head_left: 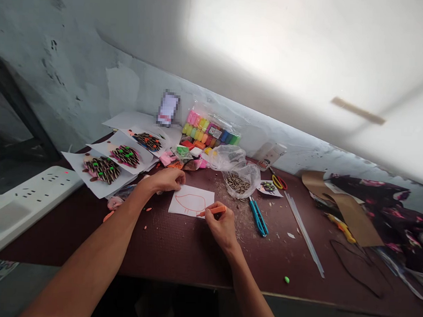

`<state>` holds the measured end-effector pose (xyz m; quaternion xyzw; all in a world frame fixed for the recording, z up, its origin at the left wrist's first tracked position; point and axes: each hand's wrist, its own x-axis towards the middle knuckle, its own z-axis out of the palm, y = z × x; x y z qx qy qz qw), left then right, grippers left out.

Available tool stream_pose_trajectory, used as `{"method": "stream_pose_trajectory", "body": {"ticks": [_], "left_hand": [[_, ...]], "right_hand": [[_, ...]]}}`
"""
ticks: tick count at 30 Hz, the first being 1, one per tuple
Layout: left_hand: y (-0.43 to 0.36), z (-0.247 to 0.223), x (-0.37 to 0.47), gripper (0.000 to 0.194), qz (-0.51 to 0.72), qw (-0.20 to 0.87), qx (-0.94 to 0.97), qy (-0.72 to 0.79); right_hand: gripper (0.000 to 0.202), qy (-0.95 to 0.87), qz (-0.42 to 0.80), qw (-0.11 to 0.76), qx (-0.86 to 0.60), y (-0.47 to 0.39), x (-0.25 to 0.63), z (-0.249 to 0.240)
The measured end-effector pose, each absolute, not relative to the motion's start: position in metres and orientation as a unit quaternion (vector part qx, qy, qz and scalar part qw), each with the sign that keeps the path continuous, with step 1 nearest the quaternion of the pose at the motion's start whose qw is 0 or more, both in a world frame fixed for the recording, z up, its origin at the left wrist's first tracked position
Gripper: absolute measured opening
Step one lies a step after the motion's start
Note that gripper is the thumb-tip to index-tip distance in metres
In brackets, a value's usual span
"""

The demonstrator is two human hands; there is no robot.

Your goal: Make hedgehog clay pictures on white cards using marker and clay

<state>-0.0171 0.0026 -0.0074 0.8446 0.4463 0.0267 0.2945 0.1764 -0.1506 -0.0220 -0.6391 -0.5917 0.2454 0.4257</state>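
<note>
Right grip [223, 224]: your fingers pinch an orange marker [218, 211], its tip down at the card's lower right.
Left grip [169, 179]: your fingers bend at the card's upper left corner; whether they pinch it or only press, I cannot tell.
Card [191, 199]: flat on the counter [173, 249], between your hands, with an orange outline pointed at its left end and short strokes underneath.
Right of your marker: a blue cutter [258, 218], with an open bag [250, 176] of small brown pieces farther back.
Left of your card: decorated sheets [98, 189], near a power strip [45, 193].
Behind: a clay pack [208, 132] against the wall.
</note>
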Motion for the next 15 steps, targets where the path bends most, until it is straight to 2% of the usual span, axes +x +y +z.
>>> {"method": "stream_pose_trajectory", "body": {"ticks": [15], "left_hand": [[0.0041,-0.0101,-0.0175,0.028,0.036,0.292,0.845,0.446]], "right_hand": [[0.017,-0.565,0.23,0.443,-0.657,-0.1492,0.1829,-0.0234]]}}
